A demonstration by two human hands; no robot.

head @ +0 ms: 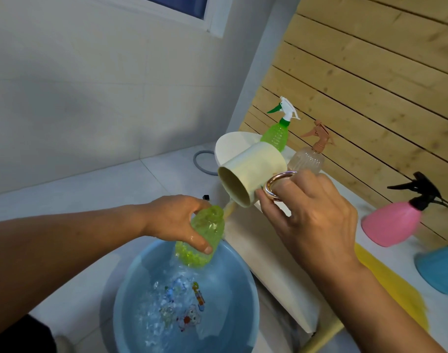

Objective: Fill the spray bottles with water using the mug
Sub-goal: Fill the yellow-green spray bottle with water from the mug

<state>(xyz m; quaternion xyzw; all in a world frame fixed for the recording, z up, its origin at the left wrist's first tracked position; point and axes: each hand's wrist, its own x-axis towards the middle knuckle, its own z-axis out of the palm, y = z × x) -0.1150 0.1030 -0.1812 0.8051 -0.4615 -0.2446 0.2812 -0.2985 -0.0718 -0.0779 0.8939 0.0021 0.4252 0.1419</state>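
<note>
Pouring from the tilted cream mug point(251, 171), my right hand point(317, 220) hooks its ring handle; my left hand point(177, 220) grips the open green bottle point(200, 240) above the blue basin point(141, 271), whose near rim is cut off; table edge close right.

Soft, even indoor light fills the scene, moderately bright and slightly cool. A broad, diffuse shadow lies across the white wall point(90, 98) above the left hand point(174, 220), where a small bright glint also shows at the far edge. Wet skin on that hand shines. Ripples in the blue basin point(131, 276) below it glitter and blur its printed bottom. The wide lens bends the wooden slats point(370, 72) above the right hand point(317, 220), and the frame edges are soft.
</note>
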